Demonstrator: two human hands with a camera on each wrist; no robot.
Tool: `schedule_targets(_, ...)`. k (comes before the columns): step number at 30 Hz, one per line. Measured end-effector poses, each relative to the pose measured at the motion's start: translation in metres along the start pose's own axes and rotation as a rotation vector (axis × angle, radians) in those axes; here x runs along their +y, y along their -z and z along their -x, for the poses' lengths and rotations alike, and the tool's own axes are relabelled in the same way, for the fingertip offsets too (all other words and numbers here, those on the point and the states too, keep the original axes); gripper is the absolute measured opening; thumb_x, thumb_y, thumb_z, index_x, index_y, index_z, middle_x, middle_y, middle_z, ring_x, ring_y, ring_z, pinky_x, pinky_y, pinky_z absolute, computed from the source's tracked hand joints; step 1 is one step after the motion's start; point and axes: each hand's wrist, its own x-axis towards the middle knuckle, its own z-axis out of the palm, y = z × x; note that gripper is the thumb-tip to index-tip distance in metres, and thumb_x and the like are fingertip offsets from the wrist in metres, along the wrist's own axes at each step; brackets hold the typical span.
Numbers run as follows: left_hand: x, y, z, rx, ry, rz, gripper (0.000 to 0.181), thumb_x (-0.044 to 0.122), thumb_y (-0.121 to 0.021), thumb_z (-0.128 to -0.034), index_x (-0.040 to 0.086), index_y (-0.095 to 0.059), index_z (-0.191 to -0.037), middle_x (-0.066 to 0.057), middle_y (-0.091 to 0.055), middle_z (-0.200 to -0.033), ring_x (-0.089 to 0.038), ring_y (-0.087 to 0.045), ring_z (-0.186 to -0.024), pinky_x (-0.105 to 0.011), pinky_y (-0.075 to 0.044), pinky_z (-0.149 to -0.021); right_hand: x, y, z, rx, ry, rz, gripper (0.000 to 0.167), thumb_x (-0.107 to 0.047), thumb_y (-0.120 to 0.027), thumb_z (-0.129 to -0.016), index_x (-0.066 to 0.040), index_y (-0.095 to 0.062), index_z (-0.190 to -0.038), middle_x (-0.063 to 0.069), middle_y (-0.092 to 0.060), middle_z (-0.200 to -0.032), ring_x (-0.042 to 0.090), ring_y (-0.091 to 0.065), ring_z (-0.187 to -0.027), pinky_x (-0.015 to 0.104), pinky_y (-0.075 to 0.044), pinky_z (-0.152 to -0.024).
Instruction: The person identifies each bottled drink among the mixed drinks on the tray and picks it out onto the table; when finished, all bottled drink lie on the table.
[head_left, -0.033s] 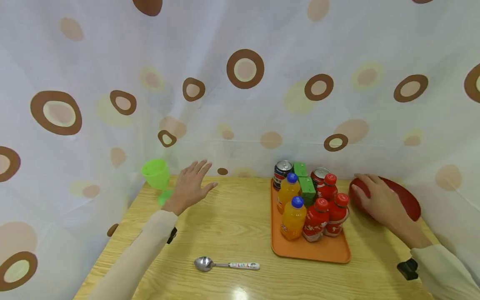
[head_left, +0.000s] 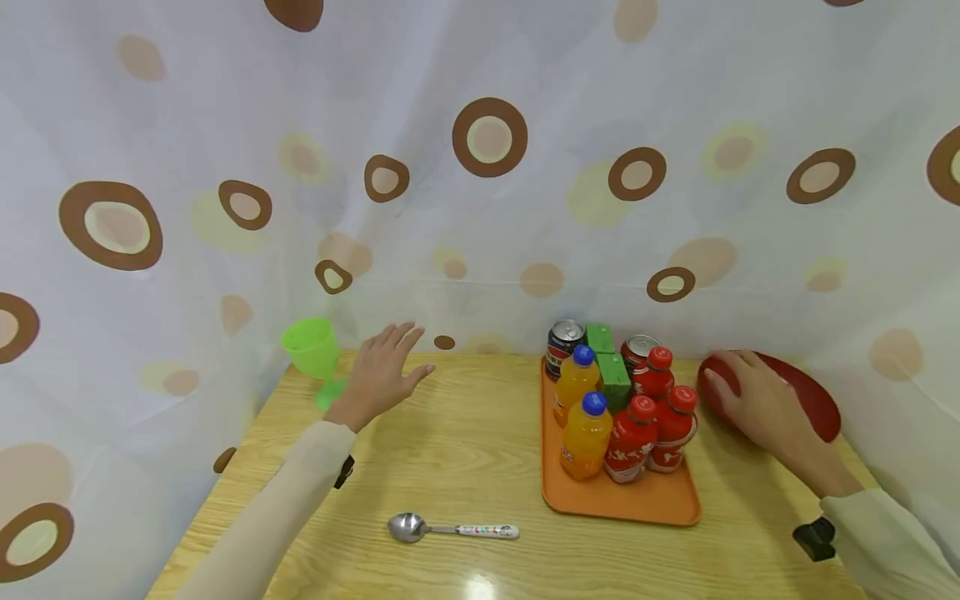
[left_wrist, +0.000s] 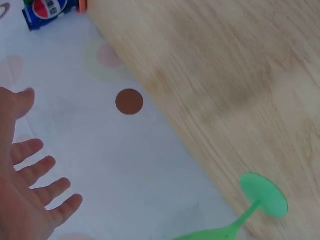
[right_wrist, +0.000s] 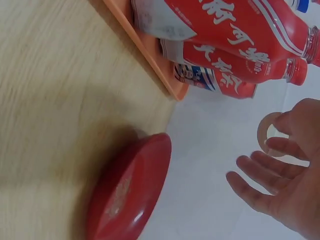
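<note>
My left hand [head_left: 381, 371], fingers straight and spread, hovers just right of a bright green plastic goblet [head_left: 313, 352] at the table's back left. The left wrist view shows a gap between that hand and the goblet's round foot [left_wrist: 264, 194]. On the other side, my right hand [head_left: 767, 408] is held over a red bowl [head_left: 813, 398] and hides part of it in the head view. From the right wrist, its loosely bent fingers [right_wrist: 250, 192] appear apart from the bowl [right_wrist: 145, 185], with nothing in them.
An orange tray [head_left: 622, 504] carries orange drink bottles [head_left: 587, 442], red bottles [head_left: 632, 442], green boxes [head_left: 615, 379] and cans [head_left: 566, 342]. Toward the table's front lies a spoon [head_left: 453, 529] with a white printed handle. A dotted curtain [head_left: 487, 225] hangs behind the table.
</note>
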Motion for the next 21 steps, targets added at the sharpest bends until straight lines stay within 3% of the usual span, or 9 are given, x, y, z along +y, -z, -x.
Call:
schedule_targets(5,0.012,-0.008,0.002,0.027,-0.093,0.046,0.044,0.028,-0.067,-0.1044,0.002,-0.061,-0.139,-0.017,-0.065,-0.136,-0.036,-0.066,-0.121,-0.052,-0.057,-0.098,0.001,-0.004,0.004,-0.073,-0.058,-0.081,0.027,-0.012,-0.064,-0.102,0.008,-0.065,-0.120,0.032,-0.068,-0.115,0.050,-0.065,-0.103,0.070,-0.052,-0.087)
schedule_targets(8,0.025,-0.012,0.002,-0.020,-0.134,0.104,0.038,0.025,-0.065,-0.1056,0.004,-0.062,-0.137,-0.014,-0.067,-0.132,-0.033,-0.069,-0.115,-0.047,-0.060,-0.093,0.001,-0.008,0.008,-0.156,-0.109,-0.139,0.022,-0.011,-0.063,-0.103,0.007,-0.066,-0.116,0.024,-0.071,-0.102,0.036,-0.065,-0.083,0.053,-0.057,-0.071)
schedule_targets(12,0.043,-0.017,0.003,-0.085,-0.123,0.234,0.036,0.026,-0.062,-0.1071,0.007,-0.063,-0.138,-0.011,-0.066,-0.137,-0.031,-0.069,-0.118,-0.047,-0.060,-0.092,-0.001,-0.015,0.016,-0.289,-0.211,-0.299,0.022,-0.009,-0.058,-0.106,0.009,-0.064,-0.117,0.017,-0.072,-0.091,0.023,-0.066,-0.072,0.034,-0.058,-0.059)
schedule_targets(16,0.059,-0.024,0.002,-0.141,-0.092,0.422,0.036,0.025,-0.062,-0.1070,0.010,-0.062,-0.140,-0.008,-0.064,-0.141,-0.029,-0.065,-0.123,-0.045,-0.058,-0.096,-0.003,-0.021,0.021,-0.374,-0.304,-0.457,0.026,-0.004,-0.052,-0.108,0.017,-0.058,-0.121,0.022,-0.071,-0.094,0.030,-0.073,-0.079,0.038,-0.065,-0.063)
schedule_targets(21,0.079,-0.034,-0.001,-0.213,-0.078,0.694,0.038,0.023,-0.063,-0.1067,0.010,-0.060,-0.143,-0.009,-0.063,-0.142,-0.031,-0.064,-0.124,-0.044,-0.057,-0.098,0.000,-0.030,0.026,-0.459,-0.358,-0.563,0.026,0.002,-0.047,-0.103,0.020,-0.054,-0.120,0.021,-0.071,-0.095,0.031,-0.074,-0.083,0.043,-0.065,-0.066)
